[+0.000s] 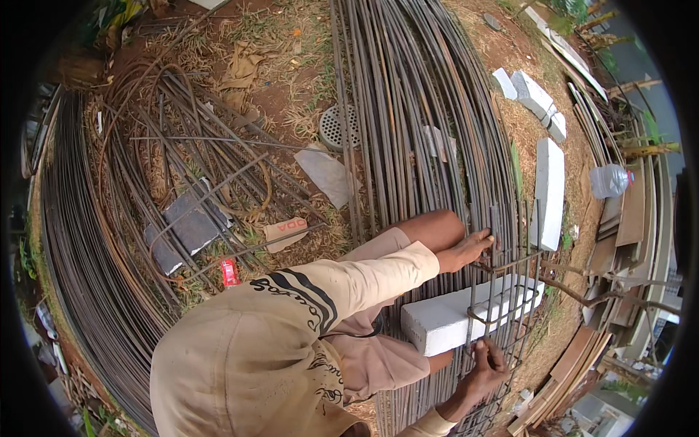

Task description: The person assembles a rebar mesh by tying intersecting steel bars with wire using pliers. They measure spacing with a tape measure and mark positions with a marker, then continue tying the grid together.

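I squat beside a long bundle of steel bars (393,138). Across it lies a white rectangular block (444,320), with a narrow rebar cage (502,309) of long bars and bent stirrups resting over it. My left hand (468,251) is at the cage beyond the block, its fingers curled over a steel bar. On the near side, my right hand (486,368) reaches the cage from below. Its thumb and fingers are pinched together beside a stirrup; whatever lies between them is too small to name.
Bent rods (167,124) tangle at the left, by a dark slab (189,222) and a long curved rod bundle (65,240). A perforated round disc (340,127) lies beyond. To the right are white blocks (550,193), a clear plastic bottle (609,181) and wooden boards (571,360).
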`<action>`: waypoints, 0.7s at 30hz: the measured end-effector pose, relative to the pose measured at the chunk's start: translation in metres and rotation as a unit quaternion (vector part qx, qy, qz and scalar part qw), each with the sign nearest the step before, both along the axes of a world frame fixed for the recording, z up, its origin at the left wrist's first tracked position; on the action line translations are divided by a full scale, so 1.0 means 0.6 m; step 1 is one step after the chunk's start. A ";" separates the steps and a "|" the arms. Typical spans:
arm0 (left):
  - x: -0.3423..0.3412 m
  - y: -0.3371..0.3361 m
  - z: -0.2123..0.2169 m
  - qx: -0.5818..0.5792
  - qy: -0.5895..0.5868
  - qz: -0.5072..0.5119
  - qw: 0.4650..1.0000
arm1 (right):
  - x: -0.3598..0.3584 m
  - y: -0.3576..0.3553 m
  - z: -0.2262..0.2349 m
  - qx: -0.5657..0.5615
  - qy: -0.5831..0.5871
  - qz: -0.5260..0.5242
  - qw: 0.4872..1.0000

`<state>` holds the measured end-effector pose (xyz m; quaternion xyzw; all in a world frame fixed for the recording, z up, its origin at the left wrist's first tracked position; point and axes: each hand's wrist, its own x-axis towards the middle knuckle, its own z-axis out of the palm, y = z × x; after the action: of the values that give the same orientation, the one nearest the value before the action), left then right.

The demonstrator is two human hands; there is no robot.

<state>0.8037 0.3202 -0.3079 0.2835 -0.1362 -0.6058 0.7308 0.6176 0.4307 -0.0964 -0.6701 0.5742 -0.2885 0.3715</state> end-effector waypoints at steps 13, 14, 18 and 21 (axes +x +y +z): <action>0.089 0.026 0.022 -0.055 0.046 0.028 0.997 | 0.697 -0.067 -0.279 0.146 0.157 0.469 0.857; 0.101 0.026 0.014 -0.057 0.050 0.034 0.997 | 0.748 -0.061 -0.299 0.123 0.193 0.472 0.851; 0.107 0.023 0.012 -0.090 0.062 0.014 0.994 | 0.897 -0.124 -0.411 0.092 0.157 0.452 0.873; 0.142 0.025 -0.018 -0.091 0.070 0.038 0.993 | 1.018 -0.106 -0.475 0.086 0.105 0.460 0.878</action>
<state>0.8887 0.3350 -0.3188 0.1778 -0.1284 -0.5813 0.7836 1.2285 0.3668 -0.3812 -0.8503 0.2598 0.0377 0.4562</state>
